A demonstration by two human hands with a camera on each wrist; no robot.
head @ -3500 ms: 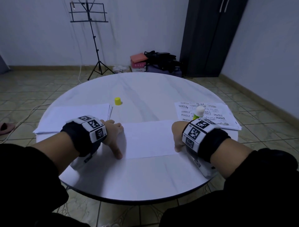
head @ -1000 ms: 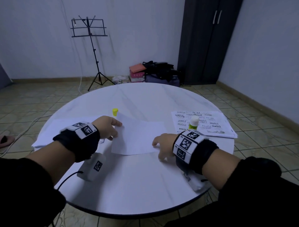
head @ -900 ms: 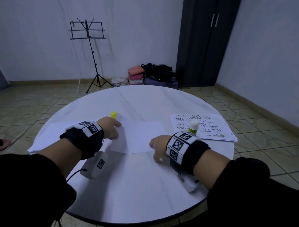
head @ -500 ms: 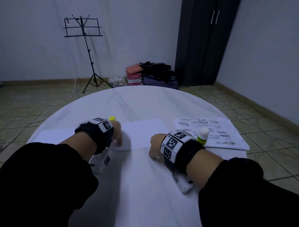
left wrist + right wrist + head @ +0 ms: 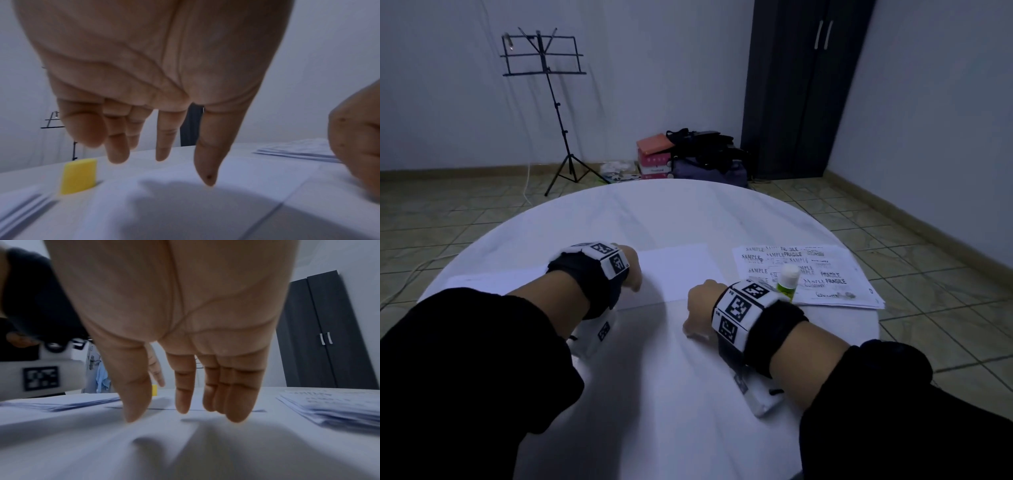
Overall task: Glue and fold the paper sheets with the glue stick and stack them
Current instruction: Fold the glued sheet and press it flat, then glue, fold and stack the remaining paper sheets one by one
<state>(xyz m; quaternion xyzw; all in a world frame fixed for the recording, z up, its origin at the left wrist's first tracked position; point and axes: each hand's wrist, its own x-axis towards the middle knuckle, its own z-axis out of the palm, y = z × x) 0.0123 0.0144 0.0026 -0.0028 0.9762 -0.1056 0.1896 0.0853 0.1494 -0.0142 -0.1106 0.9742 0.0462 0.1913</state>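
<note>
Table (image 5: 654,394): round, white, tiled floor beyond.
Right hand (image 5: 697,313): nearest, fingers straight, nothing held, tips down near the sheet's front edge.
Left hand (image 5: 631,270): spread loose, empty, over folded sheet (image 5: 678,270), probably flattening it.
Glue stick (image 5: 787,282): upright, uncapped, on printed sheets (image 5: 835,277).
Yellow cap (image 5: 79,176): just beyond.

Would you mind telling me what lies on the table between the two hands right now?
In the head view, the folded white sheet lies between the left hand and the right hand.
</note>
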